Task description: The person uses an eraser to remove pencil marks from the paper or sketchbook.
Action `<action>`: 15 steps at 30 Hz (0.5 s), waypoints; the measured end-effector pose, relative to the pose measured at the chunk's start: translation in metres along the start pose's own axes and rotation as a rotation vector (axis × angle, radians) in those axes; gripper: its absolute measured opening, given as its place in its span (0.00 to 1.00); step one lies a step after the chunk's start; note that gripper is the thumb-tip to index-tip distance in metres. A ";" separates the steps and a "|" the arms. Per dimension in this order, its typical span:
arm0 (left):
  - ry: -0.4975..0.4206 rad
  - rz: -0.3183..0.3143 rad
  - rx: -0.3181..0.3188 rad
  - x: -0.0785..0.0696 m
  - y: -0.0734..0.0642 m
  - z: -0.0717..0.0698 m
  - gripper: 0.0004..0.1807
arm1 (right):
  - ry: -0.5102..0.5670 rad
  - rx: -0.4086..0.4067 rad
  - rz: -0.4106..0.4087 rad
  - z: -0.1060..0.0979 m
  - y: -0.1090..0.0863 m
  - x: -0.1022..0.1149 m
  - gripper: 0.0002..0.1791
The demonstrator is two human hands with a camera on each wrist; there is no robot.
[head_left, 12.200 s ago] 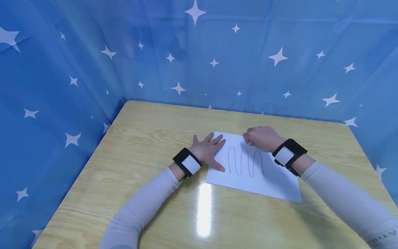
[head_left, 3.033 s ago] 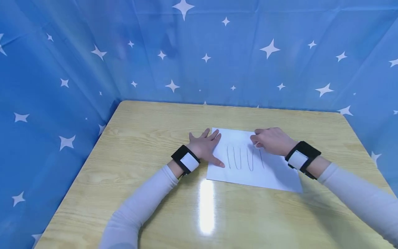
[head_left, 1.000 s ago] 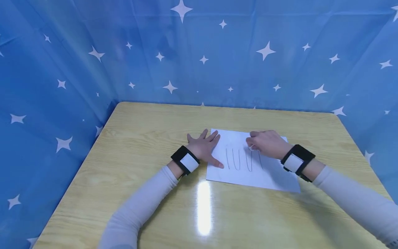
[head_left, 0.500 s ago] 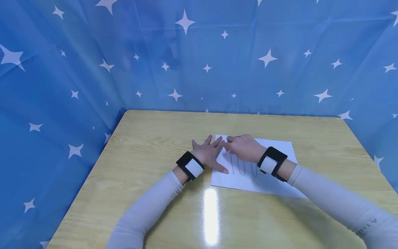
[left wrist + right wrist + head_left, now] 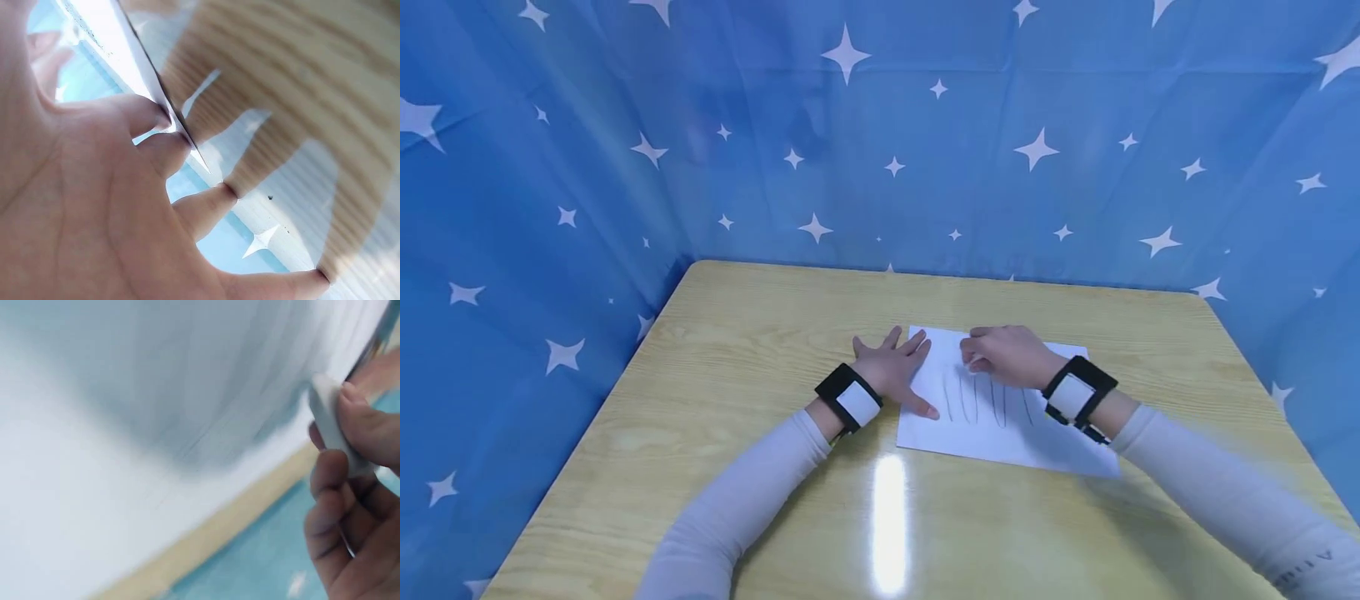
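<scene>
A white sheet of paper lies on the wooden table, bearing wavy pencil lines whose tops look faint or gone. My left hand is spread at the sheet's left edge, with the thumb and some fingers on the paper. In the left wrist view, other fingertips touch the bare tabletop. Over the upper part of the lines, my right hand pinches a white eraser between thumb and curled fingers. The eraser's contact with the paper is blurred in the right wrist view.
The wooden table extends around the paper and shines under a bright reflection. A blue curtain with white stars hangs behind and to the left. Both wrists wear black straps.
Since the oldest frame, the arched tops joining the pencil lines have faded away. Lately my right hand swept left towards my left hand, then back right. My left hand stays on the sheet.
</scene>
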State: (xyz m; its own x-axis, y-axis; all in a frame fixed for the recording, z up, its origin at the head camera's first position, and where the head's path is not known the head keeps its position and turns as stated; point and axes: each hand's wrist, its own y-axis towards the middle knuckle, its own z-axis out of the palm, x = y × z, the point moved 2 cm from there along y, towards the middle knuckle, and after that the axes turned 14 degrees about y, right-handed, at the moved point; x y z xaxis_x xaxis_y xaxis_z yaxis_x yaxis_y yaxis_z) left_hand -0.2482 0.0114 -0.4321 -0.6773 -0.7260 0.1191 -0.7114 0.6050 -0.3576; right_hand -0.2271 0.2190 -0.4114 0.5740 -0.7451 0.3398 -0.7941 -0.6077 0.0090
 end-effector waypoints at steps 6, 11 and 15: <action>-0.007 0.010 0.004 -0.005 0.004 0.007 0.67 | -0.059 -0.020 -0.047 0.015 0.009 0.007 0.05; 0.029 -0.022 -0.003 0.007 0.001 -0.004 0.68 | -0.108 -0.002 0.041 -0.007 -0.025 -0.024 0.05; 0.035 -0.018 0.002 0.009 0.000 -0.010 0.68 | -0.127 -0.011 0.027 -0.013 -0.023 -0.022 0.06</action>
State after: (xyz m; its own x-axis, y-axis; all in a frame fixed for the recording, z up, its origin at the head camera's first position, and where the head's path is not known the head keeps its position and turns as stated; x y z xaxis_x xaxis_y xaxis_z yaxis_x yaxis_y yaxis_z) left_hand -0.2563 0.0080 -0.4219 -0.6704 -0.7250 0.1579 -0.7233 0.5910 -0.3571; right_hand -0.2242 0.2527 -0.4063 0.5724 -0.7904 0.2181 -0.8114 -0.5844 0.0118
